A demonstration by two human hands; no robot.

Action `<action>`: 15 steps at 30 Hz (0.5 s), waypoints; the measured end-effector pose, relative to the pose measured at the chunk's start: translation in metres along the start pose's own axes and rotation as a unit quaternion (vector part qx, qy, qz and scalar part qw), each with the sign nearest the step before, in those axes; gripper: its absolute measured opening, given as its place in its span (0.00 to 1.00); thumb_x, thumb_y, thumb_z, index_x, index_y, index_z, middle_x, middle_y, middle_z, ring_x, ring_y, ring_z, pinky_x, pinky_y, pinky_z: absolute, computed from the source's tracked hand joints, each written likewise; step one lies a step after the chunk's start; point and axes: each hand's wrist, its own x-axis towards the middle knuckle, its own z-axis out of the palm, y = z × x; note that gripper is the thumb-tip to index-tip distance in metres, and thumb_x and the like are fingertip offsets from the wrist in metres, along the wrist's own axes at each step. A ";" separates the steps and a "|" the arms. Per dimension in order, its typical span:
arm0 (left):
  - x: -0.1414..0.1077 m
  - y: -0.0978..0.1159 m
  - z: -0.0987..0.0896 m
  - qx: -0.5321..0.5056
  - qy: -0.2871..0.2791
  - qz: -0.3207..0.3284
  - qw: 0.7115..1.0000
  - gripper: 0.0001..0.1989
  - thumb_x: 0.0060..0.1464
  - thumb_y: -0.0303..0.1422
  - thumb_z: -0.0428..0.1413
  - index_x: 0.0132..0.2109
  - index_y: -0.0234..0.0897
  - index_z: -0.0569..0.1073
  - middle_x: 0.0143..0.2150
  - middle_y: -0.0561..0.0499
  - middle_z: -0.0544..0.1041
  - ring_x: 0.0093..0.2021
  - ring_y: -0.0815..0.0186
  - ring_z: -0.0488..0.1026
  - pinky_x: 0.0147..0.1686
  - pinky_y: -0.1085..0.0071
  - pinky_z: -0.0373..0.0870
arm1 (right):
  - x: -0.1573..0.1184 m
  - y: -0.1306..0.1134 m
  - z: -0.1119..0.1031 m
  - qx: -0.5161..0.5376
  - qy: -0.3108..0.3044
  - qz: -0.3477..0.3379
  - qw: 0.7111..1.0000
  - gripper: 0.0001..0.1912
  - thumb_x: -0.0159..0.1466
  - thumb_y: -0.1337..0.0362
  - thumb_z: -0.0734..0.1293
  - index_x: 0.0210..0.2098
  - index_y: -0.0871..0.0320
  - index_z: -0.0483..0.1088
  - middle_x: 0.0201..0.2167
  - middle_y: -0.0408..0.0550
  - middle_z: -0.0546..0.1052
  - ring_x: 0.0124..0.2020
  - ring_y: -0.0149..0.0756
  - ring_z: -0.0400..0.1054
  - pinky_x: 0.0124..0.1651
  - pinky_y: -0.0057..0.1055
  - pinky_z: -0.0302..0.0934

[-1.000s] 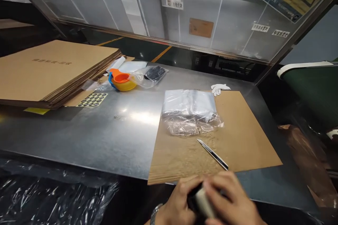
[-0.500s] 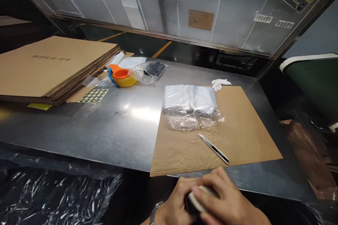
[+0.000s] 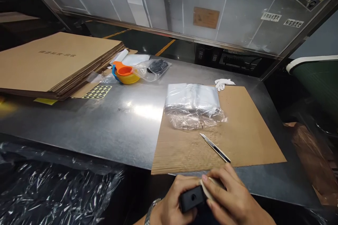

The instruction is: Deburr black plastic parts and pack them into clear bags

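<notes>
Near the bottom of the head view, my left hand [image 3: 175, 200] is closed round a black box-shaped part [image 3: 192, 198] with a round hole in its end face. My right hand [image 3: 232, 197] pinches a cream-coloured pad or folded cloth [image 3: 207, 189] against the right side of that part; its exact kind cannot be told. Both hands are just in front of the table's near edge. Beyond them a slim utility knife [image 3: 215, 147] lies on a cardboard sheet [image 3: 250, 130], blade tip toward the far left. A stack of clear plastic bags [image 3: 192, 98] lies farther back on the sheet.
A white glove [image 3: 224, 83] lies behind the cardboard. On the metal table [image 3: 126, 130] are orange and yellow cups [image 3: 128, 75], a bag with a black item [image 3: 157, 67], a sticker sheet [image 3: 97, 91] and stacked cardboard [image 3: 60, 59]. Black plastic film [image 3: 58, 190] is at lower left.
The black part has turned so that its end face with the hole now shows. My right fingers and the cream pad have shifted to its right side. The camera view has moved slightly.
</notes>
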 end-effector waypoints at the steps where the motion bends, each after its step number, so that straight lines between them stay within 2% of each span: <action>1: 0.002 0.004 -0.002 -0.019 -0.004 -0.009 1.000 0.16 0.42 0.26 0.57 0.41 0.37 0.77 0.29 0.47 0.76 0.32 0.56 0.72 0.37 0.64 0.65 | 0.000 0.000 0.000 0.003 0.018 0.001 1.000 0.21 0.60 0.74 0.60 0.53 0.66 0.64 0.37 0.57 0.69 0.36 0.38 0.62 0.36 0.35 0.64; 3: 0.008 0.010 -0.002 -0.090 -0.001 -0.019 0.996 0.21 0.42 0.26 0.56 0.47 0.39 0.74 0.34 0.47 0.77 0.36 0.55 0.73 0.39 0.64 0.65 | 0.002 -0.001 0.002 0.039 0.038 0.022 0.998 0.22 0.61 0.72 0.60 0.55 0.64 0.62 0.39 0.56 0.69 0.39 0.39 0.62 0.39 0.37 0.64; 5: 0.013 0.008 0.002 -0.198 0.003 -0.025 0.980 0.34 0.40 0.25 0.57 0.57 0.46 0.65 0.48 0.49 0.75 0.48 0.53 0.70 0.46 0.61 0.63 | 0.006 -0.002 0.006 0.096 0.047 0.049 0.993 0.21 0.64 0.68 0.59 0.57 0.60 0.60 0.42 0.55 0.69 0.42 0.39 0.63 0.42 0.37 0.64; 7: 0.018 0.003 0.009 -0.305 0.014 -0.014 0.952 0.44 0.37 0.24 0.58 0.62 0.53 0.55 0.61 0.54 0.63 0.60 0.52 0.59 0.56 0.58 0.54 | 0.008 -0.002 0.013 0.148 0.079 0.071 0.983 0.21 0.66 0.63 0.57 0.58 0.57 0.59 0.43 0.54 0.69 0.44 0.39 0.64 0.44 0.37 0.63; 8: 0.021 -0.001 0.013 -0.352 0.025 -0.004 0.936 0.46 0.35 0.23 0.57 0.63 0.55 0.54 0.64 0.57 0.58 0.63 0.53 0.52 0.60 0.58 0.47 | 0.007 -0.001 0.020 0.167 0.090 0.084 0.978 0.21 0.67 0.62 0.57 0.59 0.55 0.59 0.43 0.53 0.69 0.44 0.39 0.64 0.44 0.38 0.63; 10: 0.025 -0.007 0.017 -0.441 0.058 0.016 0.895 0.45 0.34 0.23 0.55 0.62 0.54 0.56 0.65 0.58 0.57 0.66 0.54 0.44 0.62 0.57 0.41 | 0.000 0.002 0.037 0.187 0.101 0.109 0.971 0.23 0.67 0.61 0.57 0.61 0.54 0.56 0.43 0.52 0.69 0.44 0.39 0.65 0.45 0.38 0.63; 13: 0.030 -0.013 0.016 -0.563 0.088 0.002 0.821 0.42 0.35 0.24 0.51 0.61 0.51 0.58 0.63 0.55 0.62 0.66 0.55 0.44 0.61 0.52 0.45 | -0.025 0.006 0.069 0.172 0.110 0.132 0.970 0.24 0.66 0.61 0.58 0.61 0.52 0.55 0.43 0.52 0.70 0.45 0.40 0.66 0.46 0.39 0.63; 15: 0.031 -0.016 0.010 -0.611 0.095 -0.028 0.786 0.40 0.36 0.23 0.50 0.61 0.49 0.59 0.60 0.51 0.65 0.65 0.53 0.48 0.58 0.48 0.50 | -0.048 0.009 0.087 0.163 0.120 0.151 0.968 0.23 0.66 0.60 0.59 0.60 0.51 0.58 0.42 0.52 0.71 0.43 0.39 0.68 0.45 0.37 0.64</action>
